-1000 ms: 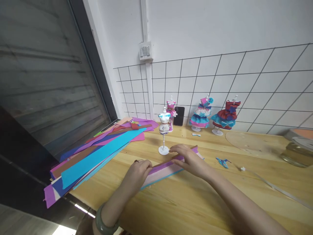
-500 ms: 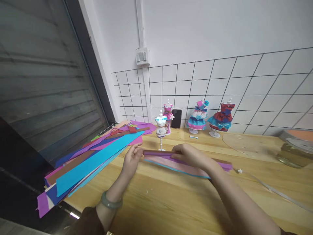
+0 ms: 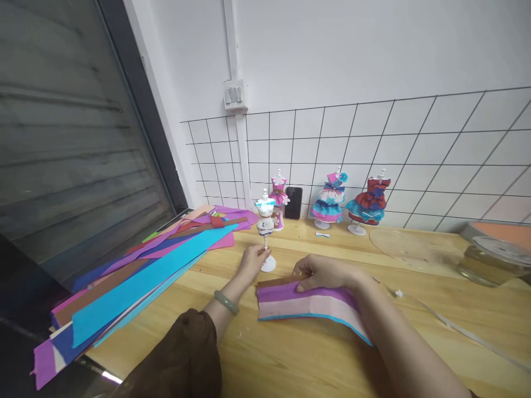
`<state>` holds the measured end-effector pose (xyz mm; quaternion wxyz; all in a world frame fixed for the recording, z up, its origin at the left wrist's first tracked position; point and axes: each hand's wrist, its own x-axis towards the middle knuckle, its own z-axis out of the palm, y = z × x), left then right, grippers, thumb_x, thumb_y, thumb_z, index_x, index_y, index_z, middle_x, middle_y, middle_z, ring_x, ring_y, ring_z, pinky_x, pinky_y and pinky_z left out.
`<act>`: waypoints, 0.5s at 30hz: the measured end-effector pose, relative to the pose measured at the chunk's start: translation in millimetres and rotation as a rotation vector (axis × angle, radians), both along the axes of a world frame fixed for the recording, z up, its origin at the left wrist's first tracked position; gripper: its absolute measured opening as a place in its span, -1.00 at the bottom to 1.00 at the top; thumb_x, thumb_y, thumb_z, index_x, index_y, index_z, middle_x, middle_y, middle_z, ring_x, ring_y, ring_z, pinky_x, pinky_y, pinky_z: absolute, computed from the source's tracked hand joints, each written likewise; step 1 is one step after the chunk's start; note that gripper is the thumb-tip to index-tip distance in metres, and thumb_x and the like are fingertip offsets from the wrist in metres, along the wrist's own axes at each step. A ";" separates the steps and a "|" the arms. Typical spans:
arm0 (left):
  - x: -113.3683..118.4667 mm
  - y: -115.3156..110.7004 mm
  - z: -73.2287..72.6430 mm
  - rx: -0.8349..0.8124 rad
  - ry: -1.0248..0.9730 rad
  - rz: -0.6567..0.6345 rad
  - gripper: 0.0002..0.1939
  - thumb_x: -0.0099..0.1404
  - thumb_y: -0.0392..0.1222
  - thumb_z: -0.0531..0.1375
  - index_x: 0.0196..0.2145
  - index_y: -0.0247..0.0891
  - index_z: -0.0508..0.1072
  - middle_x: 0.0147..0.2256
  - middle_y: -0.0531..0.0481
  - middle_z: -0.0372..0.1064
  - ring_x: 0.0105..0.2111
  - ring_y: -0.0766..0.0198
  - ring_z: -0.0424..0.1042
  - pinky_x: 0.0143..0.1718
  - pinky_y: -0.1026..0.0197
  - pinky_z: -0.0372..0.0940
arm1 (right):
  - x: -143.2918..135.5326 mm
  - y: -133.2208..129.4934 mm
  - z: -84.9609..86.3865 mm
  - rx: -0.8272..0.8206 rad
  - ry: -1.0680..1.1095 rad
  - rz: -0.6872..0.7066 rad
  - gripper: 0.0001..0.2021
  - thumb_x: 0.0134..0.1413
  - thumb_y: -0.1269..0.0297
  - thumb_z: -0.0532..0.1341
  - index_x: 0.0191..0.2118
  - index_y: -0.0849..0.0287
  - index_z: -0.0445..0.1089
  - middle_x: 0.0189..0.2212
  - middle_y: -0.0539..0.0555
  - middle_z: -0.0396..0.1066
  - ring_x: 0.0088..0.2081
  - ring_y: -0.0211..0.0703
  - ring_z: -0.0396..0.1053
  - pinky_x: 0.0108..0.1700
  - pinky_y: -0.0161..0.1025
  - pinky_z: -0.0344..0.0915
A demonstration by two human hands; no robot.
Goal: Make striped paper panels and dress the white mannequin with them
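Note:
My left hand point(image 3: 254, 262) is closed around the thin stand of a small white dress form point(image 3: 265, 217), just above its round base. The form stands upright, with a light blue trim across its chest and a dark band low on its body. My right hand point(image 3: 321, 273) grips the top edge of a layered strip of crepe paper point(image 3: 290, 305), brown, purple, pale pink and blue from top to bottom. The strip hangs close to the table in front of the form, its right end hidden behind my forearm.
Colored paper strips point(image 3: 157, 271) are heaped at the left. Behind stand a pink-dressed form point(image 3: 279, 193), a phone point(image 3: 293, 203), a tiered blue-and-pink dress form point(image 3: 327, 202) and a red-and-blue one point(image 3: 369, 204). A tape roll point(image 3: 485, 265) and a glue gun cord point(image 3: 452, 323) lie right.
My left hand has let go of the paper strip's left end and moved forward onto the dress form's stand. The strip, in my right hand, has come nearer and shows more of its face.

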<state>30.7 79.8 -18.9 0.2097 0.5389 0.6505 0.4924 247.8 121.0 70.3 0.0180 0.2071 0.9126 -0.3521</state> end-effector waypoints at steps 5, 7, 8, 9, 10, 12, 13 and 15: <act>-17.4 -8.1 1.1 0.021 0.073 0.068 -0.71 0.17 -0.07 0.06 -0.45 -0.34 0.46 -0.49 -0.01 0.41 -0.45 0.29 0.35 -0.46 0.31 0.16 | -4.7 20.2 -23.0 0.126 -0.048 -0.162 -0.75 -0.15 0.28 0.21 -0.25 0.16 0.42 -0.35 0.05 0.45 -0.36 -0.16 0.36 -0.39 -0.33 0.19; -26.2 -9.4 -1.9 0.017 0.087 0.101 -0.70 0.17 -0.06 0.05 -0.46 -0.34 0.45 -0.51 0.00 0.40 -0.46 0.30 0.34 -0.46 0.31 0.15 | -6.0 28.5 -32.8 0.172 -0.084 -0.235 -0.72 -0.12 0.30 0.19 -0.19 0.17 0.40 -0.30 0.09 0.45 -0.31 -0.13 0.37 -0.36 -0.31 0.20; -29.7 -9.4 -4.0 0.015 0.091 0.113 -0.69 0.18 -0.06 0.04 -0.46 -0.34 0.45 -0.51 0.00 0.40 -0.47 0.30 0.34 -0.45 0.31 0.16 | -7.0 31.6 -37.5 0.186 -0.105 -0.253 -0.72 -0.11 0.32 0.18 -0.18 0.17 0.39 -0.29 0.10 0.45 -0.30 -0.13 0.37 -0.35 -0.31 0.20; -32.4 -9.1 -6.4 0.013 0.091 0.120 -0.69 0.18 -0.06 0.04 -0.46 -0.33 0.45 -0.50 0.00 0.40 -0.46 0.30 0.34 -0.43 0.30 0.17 | -8.3 33.8 -41.7 0.195 -0.121 -0.264 -0.72 -0.11 0.34 0.17 -0.18 0.17 0.39 -0.29 0.11 0.45 -0.29 -0.12 0.37 -0.34 -0.30 0.20; -34.1 -8.6 -9.0 0.012 0.089 0.124 -0.69 0.19 -0.06 0.04 -0.43 -0.33 0.46 -0.48 -0.02 0.41 -0.44 0.29 0.36 -0.41 0.30 0.18 | -9.6 35.2 -45.4 0.197 -0.131 -0.264 -0.72 -0.12 0.36 0.17 -0.19 0.18 0.40 -0.29 0.12 0.45 -0.29 -0.11 0.37 -0.34 -0.30 0.20; -35.0 -6.8 -14.1 0.010 0.077 0.121 -0.72 0.18 -0.09 0.06 -0.33 -0.32 0.47 -0.41 -0.04 0.44 -0.38 0.27 0.38 -0.36 0.29 0.21 | -11.9 36.2 -50.4 0.194 -0.140 -0.254 -0.73 -0.13 0.39 0.17 -0.21 0.18 0.40 -0.29 0.12 0.45 -0.29 -0.11 0.37 -0.32 -0.29 0.20; -34.5 -5.9 -16.5 0.009 0.070 0.117 -0.72 0.17 -0.11 0.07 -0.27 -0.32 0.46 -0.38 -0.05 0.44 -0.35 0.27 0.39 -0.34 0.28 0.22 | -12.7 36.2 -51.7 0.195 -0.141 -0.251 -0.74 -0.12 0.40 0.15 -0.22 0.18 0.40 -0.28 0.11 0.45 -0.28 -0.11 0.37 -0.31 -0.29 0.20; -32.5 -4.5 -19.8 0.005 0.054 0.109 -0.70 0.15 -0.14 0.10 -0.19 -0.32 0.43 -0.35 -0.06 0.44 -0.33 0.26 0.40 -0.32 0.27 0.24 | -13.6 35.7 -52.4 0.202 -0.130 -0.251 -0.75 -0.10 0.43 0.12 -0.23 0.17 0.40 -0.28 0.10 0.45 -0.28 -0.13 0.36 -0.30 -0.29 0.19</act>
